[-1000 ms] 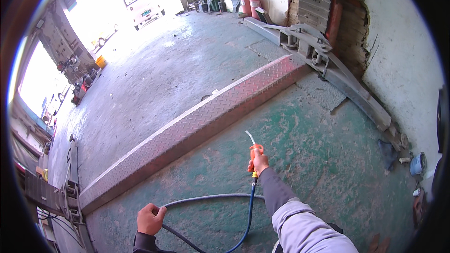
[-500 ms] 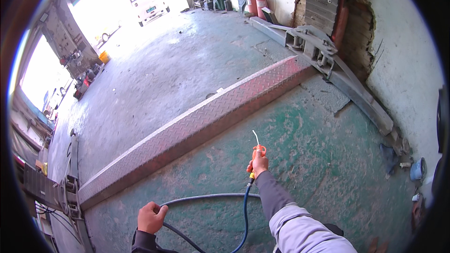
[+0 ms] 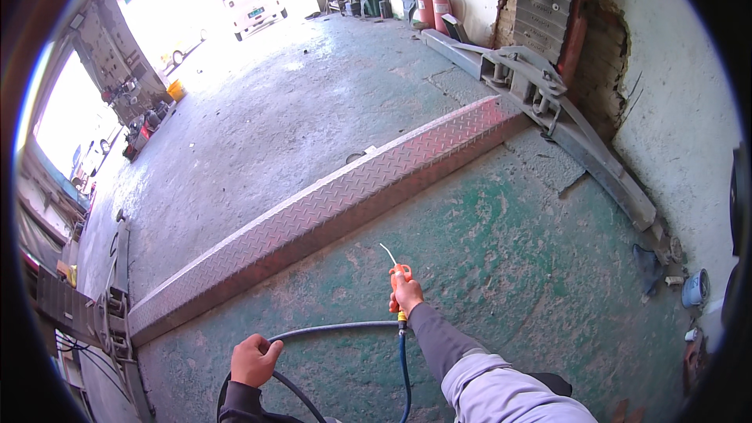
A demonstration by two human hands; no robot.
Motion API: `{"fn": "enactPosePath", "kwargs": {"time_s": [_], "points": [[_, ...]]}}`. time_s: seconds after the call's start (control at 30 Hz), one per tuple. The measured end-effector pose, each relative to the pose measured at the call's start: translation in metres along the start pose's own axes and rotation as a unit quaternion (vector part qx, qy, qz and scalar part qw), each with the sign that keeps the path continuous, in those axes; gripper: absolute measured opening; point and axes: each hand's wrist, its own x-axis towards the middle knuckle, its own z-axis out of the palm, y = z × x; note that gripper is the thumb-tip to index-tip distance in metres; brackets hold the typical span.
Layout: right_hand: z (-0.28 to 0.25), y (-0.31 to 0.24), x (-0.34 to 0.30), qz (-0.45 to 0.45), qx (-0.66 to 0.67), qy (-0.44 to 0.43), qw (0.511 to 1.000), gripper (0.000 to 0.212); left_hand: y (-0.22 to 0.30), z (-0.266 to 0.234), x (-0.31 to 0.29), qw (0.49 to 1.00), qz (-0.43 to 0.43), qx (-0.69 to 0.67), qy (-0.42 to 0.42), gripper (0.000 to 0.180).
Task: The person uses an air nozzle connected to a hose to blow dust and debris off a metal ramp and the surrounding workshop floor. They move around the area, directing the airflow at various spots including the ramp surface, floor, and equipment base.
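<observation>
My right hand (image 3: 408,294), ahead of me near the middle, is wrapped round an orange air blow gun (image 3: 401,270). Its thin pale nozzle (image 3: 387,252) points away and slightly left. A yellow fitting (image 3: 402,316) below the grip joins it to a dark blue air hose (image 3: 406,376), which drops toward the lower edge. My left hand (image 3: 256,360), lower left, is closed on a looped part of the hose. One grey-looking stretch arcs from its thumb side toward the blow gun. Its palm side is hidden.
A reddish tread-plate beam (image 3: 329,200) crosses the floor diagonally ahead, between a lift's left post base (image 3: 117,313) and right-hand lift arms (image 3: 548,102). Two fire extinguishers (image 3: 440,6) stand by the wall. A blue tin (image 3: 694,288) lies at right; a yellow bucket (image 3: 175,91) stands far left.
My right hand has moved left and a little nearer with the blow gun, whose nozzle now leans further left. The hose below it has shifted along. My left hand stays nearly in place.
</observation>
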Motion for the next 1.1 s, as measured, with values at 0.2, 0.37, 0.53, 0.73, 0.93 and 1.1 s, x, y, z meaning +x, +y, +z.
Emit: {"fn": "enactPosePath", "kwargs": {"time_s": [0.2,0.37,0.53,0.73,0.93,1.1], "points": [[-0.033,-0.021,0.013,-0.069,0.094,0.093,0.989,0.031,-0.002,0.0,0.0,1.0,0.0,-0.003,0.0,0.041],[-0.056,-0.05,0.017,-0.078,0.156,0.152,0.973,0.034,-0.002,-0.004,0.0,1.0,-0.011,-0.006,-0.003,0.04],[-0.048,-0.047,0.013,-0.056,0.093,0.047,0.993,0.036,0.0,-0.004,0.0,1.0,-0.011,-0.007,-0.007,0.04],[-0.041,-0.05,0.004,-0.102,0.087,0.139,0.981,0.033,-0.001,-0.004,0.0,1.0,-0.009,-0.01,-0.006,0.04],[-0.04,-0.051,0.005,-0.092,0.109,0.053,0.988,0.036,-0.002,-0.003,0.0,1.0,-0.003,0.0,-0.002,0.041],[-0.032,-0.055,0.006,-0.115,0.098,0.123,0.981,0.034,0.0,-0.003,0.001,1.0,-0.007,0.002,-0.012,0.041]]}}
